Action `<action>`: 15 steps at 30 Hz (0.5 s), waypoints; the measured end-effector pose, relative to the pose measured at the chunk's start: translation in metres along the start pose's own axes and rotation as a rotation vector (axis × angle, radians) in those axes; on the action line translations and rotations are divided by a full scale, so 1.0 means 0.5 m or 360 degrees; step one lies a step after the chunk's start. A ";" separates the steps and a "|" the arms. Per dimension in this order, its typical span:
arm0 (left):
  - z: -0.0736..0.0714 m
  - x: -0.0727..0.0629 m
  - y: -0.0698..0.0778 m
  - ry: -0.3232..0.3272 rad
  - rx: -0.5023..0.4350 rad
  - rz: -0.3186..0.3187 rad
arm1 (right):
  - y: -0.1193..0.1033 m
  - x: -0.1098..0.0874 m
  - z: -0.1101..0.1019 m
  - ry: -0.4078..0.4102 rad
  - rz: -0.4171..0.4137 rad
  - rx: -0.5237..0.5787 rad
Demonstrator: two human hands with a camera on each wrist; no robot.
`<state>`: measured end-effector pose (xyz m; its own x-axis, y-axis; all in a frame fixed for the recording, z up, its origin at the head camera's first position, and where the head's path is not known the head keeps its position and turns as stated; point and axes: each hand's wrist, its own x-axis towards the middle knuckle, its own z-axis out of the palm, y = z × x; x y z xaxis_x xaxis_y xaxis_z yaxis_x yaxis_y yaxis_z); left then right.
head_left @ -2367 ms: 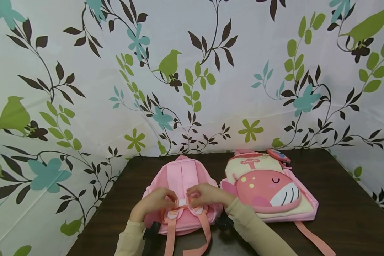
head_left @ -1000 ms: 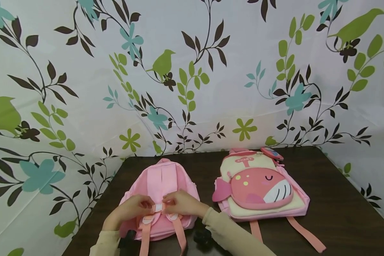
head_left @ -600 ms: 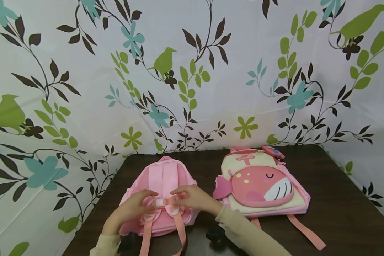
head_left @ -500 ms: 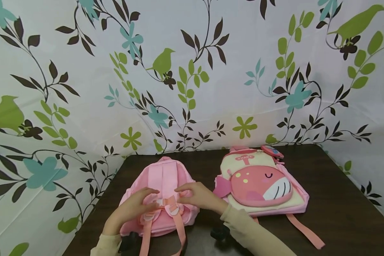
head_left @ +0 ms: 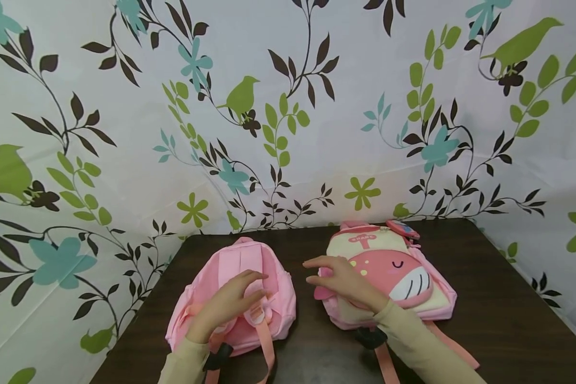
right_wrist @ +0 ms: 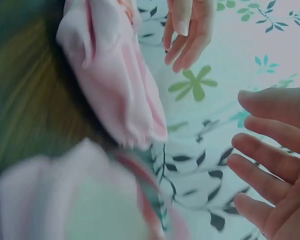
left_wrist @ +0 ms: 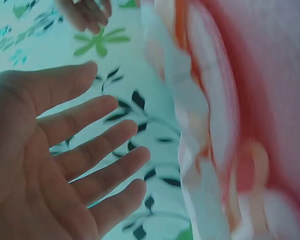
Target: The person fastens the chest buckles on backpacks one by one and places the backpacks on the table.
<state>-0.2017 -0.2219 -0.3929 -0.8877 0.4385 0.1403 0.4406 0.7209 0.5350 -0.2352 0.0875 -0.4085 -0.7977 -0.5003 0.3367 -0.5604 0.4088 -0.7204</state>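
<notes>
A pink backpack lies on the table with its shoulder straps facing up. Over its lower half hovers my left hand, fingers loosely extended; the left wrist view shows the palm apart from the bag with nothing in it. Part of the coral webbing and an adjuster show beside that hand, which covers the white clip. My right hand is raised in front of a cream and pink whale backpack, overlapping its left edge. In the right wrist view its spread fingers hold nothing.
Both bags rest on a dark wooden table. Coral strap ends trail from the whale backpack towards the front. A small red pouch sits at its top right corner. Behind the table hangs a white cloth printed with leaves and birds.
Earlier both hands held the strap by the white clip on the pink backpack. They have let go and spread apart; the right hand has moved right, across to the whale backpack.
</notes>
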 end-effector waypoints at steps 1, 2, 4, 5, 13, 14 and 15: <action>0.005 0.008 0.006 -0.0011 -0.0001 0.0011 | 0.006 -0.006 -0.010 0.0005 0.0007 -0.0019; 0.009 0.016 0.011 -0.0019 0.0004 0.0022 | 0.011 -0.013 -0.020 0.0009 0.0002 -0.0026; 0.015 0.032 0.023 -0.0020 0.0041 0.0062 | 0.023 -0.024 -0.037 0.0020 -0.0030 -0.0101; 0.017 0.039 0.029 -0.0015 0.0063 0.0075 | 0.029 -0.030 -0.044 0.0018 -0.0040 -0.0138; 0.027 0.093 0.074 0.0022 0.0059 0.0122 | 0.059 -0.085 -0.098 0.0032 0.0010 -0.0229; 0.029 0.100 0.078 0.0026 0.0054 0.0133 | 0.061 -0.092 -0.104 0.0043 0.0011 -0.0235; 0.031 0.107 0.083 0.0033 0.0037 0.0145 | 0.063 -0.099 -0.109 0.0052 0.0013 -0.0229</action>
<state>-0.2287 -0.1601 -0.3762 -0.8464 0.4917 0.2045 0.5222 0.6912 0.4996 -0.2255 0.1666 -0.4147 -0.8080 -0.4722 0.3524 -0.5780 0.5191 -0.6297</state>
